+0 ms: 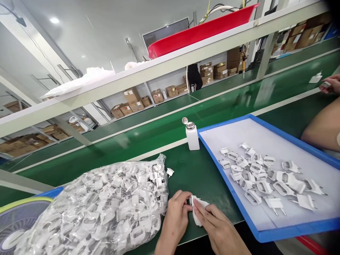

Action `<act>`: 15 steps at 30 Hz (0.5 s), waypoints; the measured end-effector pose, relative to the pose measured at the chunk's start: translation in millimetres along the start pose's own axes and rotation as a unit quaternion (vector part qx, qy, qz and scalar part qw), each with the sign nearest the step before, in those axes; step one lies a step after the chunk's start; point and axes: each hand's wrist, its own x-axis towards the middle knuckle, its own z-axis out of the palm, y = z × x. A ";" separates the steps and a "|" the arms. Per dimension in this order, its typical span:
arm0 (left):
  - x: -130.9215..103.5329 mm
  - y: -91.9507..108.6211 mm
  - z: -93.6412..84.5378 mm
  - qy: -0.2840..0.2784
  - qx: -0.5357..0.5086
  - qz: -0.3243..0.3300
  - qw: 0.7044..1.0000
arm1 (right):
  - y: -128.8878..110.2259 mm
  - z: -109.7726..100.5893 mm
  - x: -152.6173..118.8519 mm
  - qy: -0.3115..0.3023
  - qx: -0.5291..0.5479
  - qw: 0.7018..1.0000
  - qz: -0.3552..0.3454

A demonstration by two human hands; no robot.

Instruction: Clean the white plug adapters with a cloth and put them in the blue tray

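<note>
Near the table's front edge, my left hand (175, 216) pinches a small white plug part (191, 200). My right hand (216, 223) presses a white cloth (197, 219) against that part from the right. A clear plastic bag (106, 205) full of white plug parts lies just left of my hands. One loose white plug (170, 172) rests beside the bag. To the right, a blue-rimmed tray (225, 177) holds several white plug housings (257, 168), some with metal pins showing.
A white pump bottle (192, 138) with its lid up stands behind my hands, by the tray's corner. Another person's hand (330, 85) and arm are at the far right. A fan (23, 216) sits far left. A shelf beam (170, 67) crosses above.
</note>
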 end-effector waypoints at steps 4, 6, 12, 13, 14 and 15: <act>0.8 -4.3 4.3 0.011 -0.004 0.007 1.000 | 8.0 0.9 12.2 -0.036 0.054 0.995 0.071; 1.0 -6.0 6.5 0.018 -0.002 0.007 1.000 | 12.0 -1.5 22.7 -0.045 0.065 0.993 0.088; -1.0 -8.1 9.6 0.030 0.005 0.010 0.999 | 14.3 -8.2 34.0 -0.051 0.072 0.994 0.063; -1.6 -8.0 9.7 0.030 0.005 0.010 0.999 | 12.5 -7.9 30.8 -0.048 0.061 0.996 0.052; -2.1 -7.9 9.6 0.029 0.004 0.011 1.000 | 10.3 -7.4 26.7 -0.044 0.049 0.997 0.039; -2.6 -7.8 9.6 0.028 0.004 0.011 1.000 | 7.8 -6.7 22.1 -0.038 0.033 0.998 0.025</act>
